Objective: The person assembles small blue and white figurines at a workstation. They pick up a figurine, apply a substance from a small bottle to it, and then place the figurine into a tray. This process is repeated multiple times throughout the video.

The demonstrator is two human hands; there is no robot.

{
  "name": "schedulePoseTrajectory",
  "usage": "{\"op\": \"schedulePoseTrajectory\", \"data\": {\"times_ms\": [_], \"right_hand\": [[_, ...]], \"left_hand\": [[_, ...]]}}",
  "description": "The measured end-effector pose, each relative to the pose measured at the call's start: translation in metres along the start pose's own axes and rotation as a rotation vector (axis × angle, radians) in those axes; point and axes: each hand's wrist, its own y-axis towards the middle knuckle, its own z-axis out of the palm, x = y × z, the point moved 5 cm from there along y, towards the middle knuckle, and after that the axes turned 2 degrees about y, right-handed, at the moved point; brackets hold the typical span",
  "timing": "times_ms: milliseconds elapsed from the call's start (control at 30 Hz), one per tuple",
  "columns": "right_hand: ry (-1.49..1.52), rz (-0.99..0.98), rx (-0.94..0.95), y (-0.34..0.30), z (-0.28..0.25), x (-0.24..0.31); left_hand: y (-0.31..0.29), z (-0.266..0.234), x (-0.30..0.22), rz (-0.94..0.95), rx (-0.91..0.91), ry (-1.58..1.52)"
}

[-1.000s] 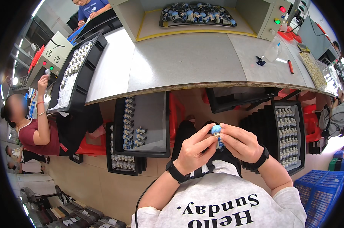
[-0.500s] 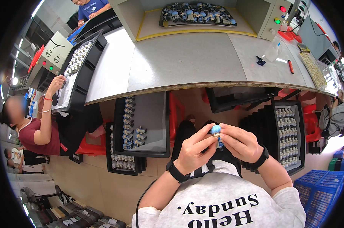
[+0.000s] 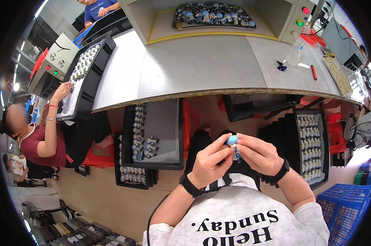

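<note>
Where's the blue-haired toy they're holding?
The toy is right of centre in the head view, between the left hand and right hand, in front of the bench.

Cannot see all of the blue-haired figurine (image 3: 232, 140) behind the fingers (image 3: 253, 142), nor the T-shirt (image 3: 230, 201) past the lower edge.

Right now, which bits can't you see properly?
- Blue-haired figurine, head view: parts of its sides and body are hidden by the fingers of the left hand and right hand.
- Heaped figurines, head view: too small and overlapping to count surely.
- Blue-shirted worker, head view: top of the head cut off by the upper edge.
- Grey T-shirt, head view: bottom cut off by the lower edge.
</note>
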Motion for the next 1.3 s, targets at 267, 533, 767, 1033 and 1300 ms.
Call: {"op": "schedulePoseTrajectory", "data": {"times_ms": [267,533,767,1033,1300], "right_hand": [[-0.01,-0.004,0.0,0.003,-0.001,0.002],[-0.015,-0.01,-0.003,0.008,-0.001,0.002],[-0.011,-0.024,0.0,0.01,-0.001,0.002],[-0.007,-0.036,-0.009,0.01,-0.001,0.002],[-0.017,-0.041,-0.008,0.008,-0.001,0.0]], "left_hand": [[-0.001,-0.001,0.0,0.0,-0.009,-0.002],[0.001,-0.003,0.001,0.01,-0.021,-0.019],[0.002,-0.004,0.0,0.026,-0.036,-0.002],[0.002,-0.006,0.0,0.024,-0.027,0.026],[0.003,-0.005,-0.001,0.03,-0.027,0.015]]}}
